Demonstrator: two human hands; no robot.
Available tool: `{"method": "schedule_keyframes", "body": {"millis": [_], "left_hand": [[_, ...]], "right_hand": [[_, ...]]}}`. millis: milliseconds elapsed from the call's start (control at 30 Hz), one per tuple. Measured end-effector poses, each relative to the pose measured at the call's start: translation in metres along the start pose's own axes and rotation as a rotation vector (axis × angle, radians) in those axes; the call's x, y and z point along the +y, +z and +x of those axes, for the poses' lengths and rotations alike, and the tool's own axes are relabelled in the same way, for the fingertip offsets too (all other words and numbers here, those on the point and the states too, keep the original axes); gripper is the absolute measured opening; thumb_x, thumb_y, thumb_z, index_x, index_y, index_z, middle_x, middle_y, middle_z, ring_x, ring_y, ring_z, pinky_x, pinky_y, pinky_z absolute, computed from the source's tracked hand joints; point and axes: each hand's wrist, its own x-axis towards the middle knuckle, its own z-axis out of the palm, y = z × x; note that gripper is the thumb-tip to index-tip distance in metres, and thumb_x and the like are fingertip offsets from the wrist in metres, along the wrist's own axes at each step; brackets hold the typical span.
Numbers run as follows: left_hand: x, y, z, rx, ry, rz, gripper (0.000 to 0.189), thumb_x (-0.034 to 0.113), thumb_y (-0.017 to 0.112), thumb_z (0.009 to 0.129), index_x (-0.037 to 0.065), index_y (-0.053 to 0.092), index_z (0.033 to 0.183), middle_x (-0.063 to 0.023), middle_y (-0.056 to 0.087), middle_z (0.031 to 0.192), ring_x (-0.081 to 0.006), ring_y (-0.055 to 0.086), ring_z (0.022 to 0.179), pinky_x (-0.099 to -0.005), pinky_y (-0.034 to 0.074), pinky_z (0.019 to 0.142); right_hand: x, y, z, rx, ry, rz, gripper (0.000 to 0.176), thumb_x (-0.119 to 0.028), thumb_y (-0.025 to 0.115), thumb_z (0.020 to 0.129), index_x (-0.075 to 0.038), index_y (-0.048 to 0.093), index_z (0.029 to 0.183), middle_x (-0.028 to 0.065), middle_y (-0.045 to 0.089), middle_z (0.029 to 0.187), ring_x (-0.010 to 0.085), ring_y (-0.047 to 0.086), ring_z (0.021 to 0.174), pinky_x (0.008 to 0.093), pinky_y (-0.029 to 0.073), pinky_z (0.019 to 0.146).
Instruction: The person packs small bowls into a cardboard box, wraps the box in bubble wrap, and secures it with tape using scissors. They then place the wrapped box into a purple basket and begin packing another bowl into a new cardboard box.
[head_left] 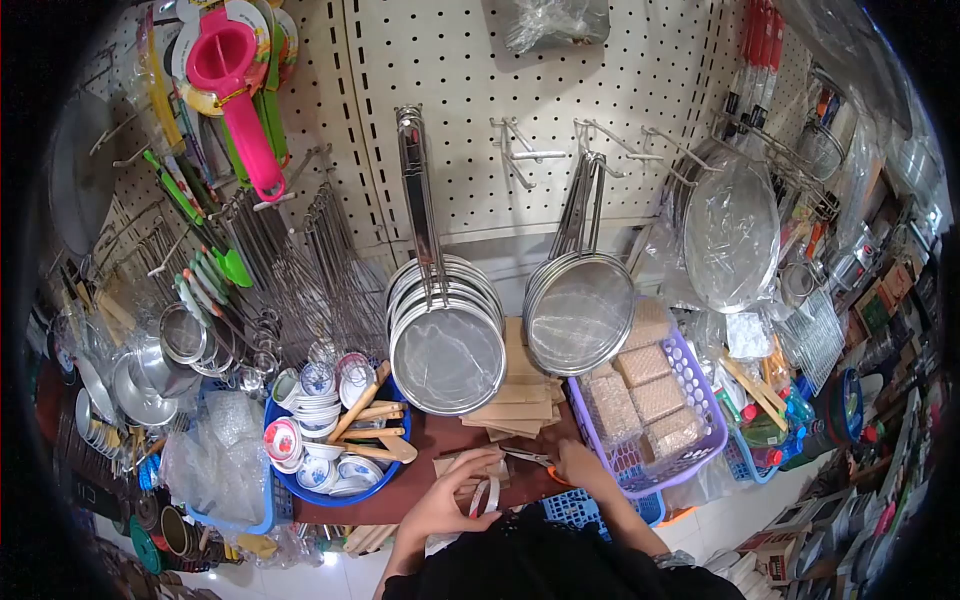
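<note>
My left hand is curled round a pale roll of tape, just above the front edge of the brown shelf. Beneath its fingers lies a piece of brown cardboard. To the right, my right hand has its fingers closed at the orange handles of a pair of scissors. The blades point left, towards my left hand. Behind both hands is a stack of flat brown cardboard pieces.
Large strainers hang from the pegboard in front. A blue basin of small bowls and wooden utensils stands left. At right, a purple basket holds bubble-wrapped blocks. A bright blue basket sits by my right forearm.
</note>
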Motion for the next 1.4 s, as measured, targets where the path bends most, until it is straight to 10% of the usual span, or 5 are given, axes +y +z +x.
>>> {"method": "schedule_keyframes", "body": {"millis": [300, 600, 867, 1100, 1400], "left_hand": [[-0.011, -0.013, -0.001, 0.117, 0.029, 0.015, 0.082, 0.007, 0.083, 0.063, 0.01, 0.049, 0.138, -0.0093, 0.044, 0.14, -0.0217, 0.05, 0.121, -0.0362, 0.045, 0.098], [-0.009, -0.019, -0.011, 0.184, -0.059, -0.068, 0.085, 0.007, 0.083, 0.063, 0.015, 0.048, 0.139, -0.0041, 0.04, 0.141, -0.0188, 0.051, 0.111, -0.0354, 0.048, 0.093], [-0.008, -0.025, -0.014, 0.21, 0.005, -0.051, 0.081, 0.009, 0.082, 0.065, 0.013, 0.048, 0.138, -0.0056, 0.04, 0.142, -0.0194, 0.049, 0.121, -0.0361, 0.047, 0.097], [0.004, -0.02, -0.012, 0.136, -0.01, 0.006, 0.082, 0.009, 0.083, 0.065, 0.011, 0.047, 0.14, -0.008, 0.04, 0.142, -0.0205, 0.05, 0.12, -0.0358, 0.044, 0.1], [0.01, -0.016, -0.019, 0.039, -0.012, 0.071, 0.086, 0.009, 0.084, 0.063, 0.013, 0.046, 0.141, -0.0045, 0.039, 0.143, -0.0184, 0.05, 0.115, -0.0342, 0.048, 0.093]], "right_hand": [[0.035, 0.062, -0.002, 0.02, 0.202, -0.273, 0.052, -0.04, 0.07, 0.08, -0.003, 0.061, 0.115, 0.0175, 0.055, 0.121, 0.0352, 0.052, 0.119, 0.0443, 0.049, 0.093], [0.047, 0.03, -0.014, -0.517, 0.127, 0.446, 0.04, -0.029, 0.077, 0.065, 0.0, 0.064, 0.089, 0.0155, 0.066, 0.073, 0.0325, 0.067, 0.069, 0.0395, 0.051, 0.062], [0.004, -0.013, -0.07, 0.029, -0.022, 0.532, 0.052, -0.035, 0.089, 0.067, -0.001, 0.061, 0.095, 0.008, 0.058, 0.067, 0.0125, 0.052, 0.061, 0.0288, 0.045, 0.058], [-0.04, -0.054, -0.074, -0.141, -0.37, 0.324, 0.065, -0.051, 0.079, 0.073, -0.006, 0.058, 0.115, 0.0081, 0.064, 0.078, 0.03, 0.065, 0.07, 0.0395, 0.05, 0.064], [-0.06, -0.101, -0.06, -0.294, -0.493, 0.01, 0.059, -0.064, 0.071, 0.073, -0.007, 0.06, 0.082, 0.0159, 0.061, 0.066, 0.0403, 0.062, 0.069, 0.046, 0.046, 0.059]]}}
